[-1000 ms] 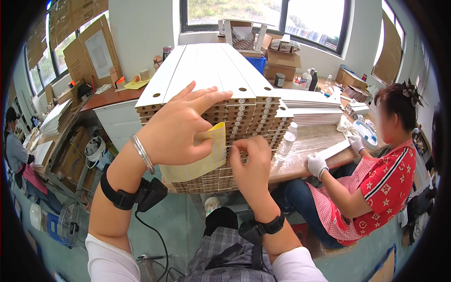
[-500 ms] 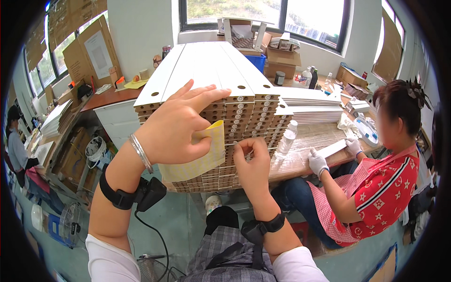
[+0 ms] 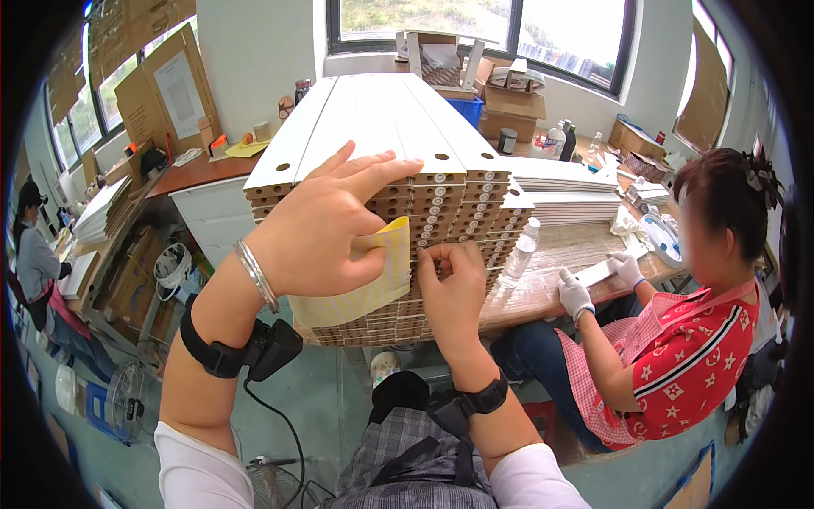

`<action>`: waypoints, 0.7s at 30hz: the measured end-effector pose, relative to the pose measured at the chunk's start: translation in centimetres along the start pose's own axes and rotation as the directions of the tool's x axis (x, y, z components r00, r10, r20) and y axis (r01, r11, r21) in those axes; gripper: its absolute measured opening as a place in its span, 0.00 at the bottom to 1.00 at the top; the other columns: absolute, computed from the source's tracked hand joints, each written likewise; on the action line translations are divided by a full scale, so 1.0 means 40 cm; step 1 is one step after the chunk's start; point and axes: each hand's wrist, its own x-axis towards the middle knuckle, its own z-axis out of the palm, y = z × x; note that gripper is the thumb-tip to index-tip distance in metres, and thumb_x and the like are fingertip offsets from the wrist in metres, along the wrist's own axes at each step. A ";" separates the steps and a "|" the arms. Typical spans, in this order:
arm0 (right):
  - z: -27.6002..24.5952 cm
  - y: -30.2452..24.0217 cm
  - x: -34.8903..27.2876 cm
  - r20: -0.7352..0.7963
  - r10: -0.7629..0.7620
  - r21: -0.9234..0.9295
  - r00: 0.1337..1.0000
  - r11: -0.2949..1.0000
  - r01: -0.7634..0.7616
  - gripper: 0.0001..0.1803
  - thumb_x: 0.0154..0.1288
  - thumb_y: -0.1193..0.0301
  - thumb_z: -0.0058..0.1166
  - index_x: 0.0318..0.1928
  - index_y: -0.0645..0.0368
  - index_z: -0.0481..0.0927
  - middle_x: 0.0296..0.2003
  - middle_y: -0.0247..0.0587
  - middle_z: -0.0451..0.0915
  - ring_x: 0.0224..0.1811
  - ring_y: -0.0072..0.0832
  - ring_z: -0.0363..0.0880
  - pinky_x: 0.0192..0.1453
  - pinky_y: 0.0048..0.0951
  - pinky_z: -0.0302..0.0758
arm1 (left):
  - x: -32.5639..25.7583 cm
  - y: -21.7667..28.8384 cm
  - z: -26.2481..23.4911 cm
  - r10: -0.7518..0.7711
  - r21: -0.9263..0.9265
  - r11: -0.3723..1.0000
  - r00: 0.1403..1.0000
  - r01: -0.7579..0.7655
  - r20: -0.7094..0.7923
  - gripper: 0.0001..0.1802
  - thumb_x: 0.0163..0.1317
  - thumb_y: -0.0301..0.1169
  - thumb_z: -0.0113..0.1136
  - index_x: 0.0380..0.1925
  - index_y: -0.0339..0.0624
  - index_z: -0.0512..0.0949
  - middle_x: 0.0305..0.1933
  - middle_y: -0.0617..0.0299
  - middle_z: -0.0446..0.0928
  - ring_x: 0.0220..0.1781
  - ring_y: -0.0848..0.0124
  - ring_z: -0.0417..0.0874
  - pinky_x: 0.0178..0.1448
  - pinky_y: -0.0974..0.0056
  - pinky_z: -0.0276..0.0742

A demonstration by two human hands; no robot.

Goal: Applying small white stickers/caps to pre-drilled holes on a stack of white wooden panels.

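Note:
A tall stack of white boards (image 3: 365, 110) fills the middle; its brown end faces (image 3: 475, 208) carry rows of round holes, many with small white discs on them. My left hand (image 3: 318, 233) lies against the near end of the stack, some fingers stretched over the top edge. Between its thumb and a curled finger it grips a pale yellow sheet (image 3: 365, 293), which hangs in front of the end faces. Just right of that sheet, my right hand (image 3: 455, 293) is closed in a pinch at the end faces; whatever its fingertips hold is hidden.
At the right, a seated person in red (image 3: 695, 348) with white gloves handles a white strip (image 3: 593, 273). A clear bottle (image 3: 521, 250) stands beside the stack on the wooden table (image 3: 551, 246). Further white boards (image 3: 568, 191) lie behind it. Far left, another person (image 3: 42, 254) stands.
My right hand has moved slightly up, its fingertips at the end faces. My left hand stays on the stack with the yellow sheet. The seated person's gloved hands have shifted a little.

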 end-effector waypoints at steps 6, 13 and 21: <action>-0.008 0.001 0.003 -0.003 -0.136 -0.299 0.991 0.945 0.129 0.05 0.51 0.75 0.59 0.24 0.57 0.75 0.25 0.37 0.69 0.31 0.36 0.69 0.39 0.36 0.62 | -0.001 0.000 0.003 0.005 0.007 1.000 1.000 -0.005 0.001 0.10 0.41 0.30 0.55 0.11 0.33 0.77 0.63 0.52 0.66 0.64 0.52 0.66 0.70 0.43 0.51; -0.031 -0.003 -0.012 0.062 -0.247 -0.027 0.967 0.968 0.249 0.06 0.49 0.77 0.59 0.27 0.57 0.74 0.28 0.38 0.71 0.35 0.37 0.70 0.39 0.36 0.62 | 0.002 0.000 0.005 0.002 0.033 0.999 1.000 -0.002 -0.014 0.12 0.42 0.31 0.54 0.10 0.34 0.78 0.62 0.51 0.67 0.63 0.54 0.68 0.70 0.45 0.53; -0.041 -0.025 -0.009 0.063 -0.369 -0.026 0.927 0.928 0.371 0.07 0.46 0.80 0.59 0.27 0.58 0.74 0.29 0.38 0.72 0.34 0.37 0.71 0.41 0.35 0.64 | 0.008 -0.003 0.011 0.000 0.030 1.000 1.000 0.001 -0.016 0.12 0.41 0.31 0.54 0.10 0.34 0.78 0.62 0.53 0.67 0.63 0.54 0.68 0.70 0.45 0.53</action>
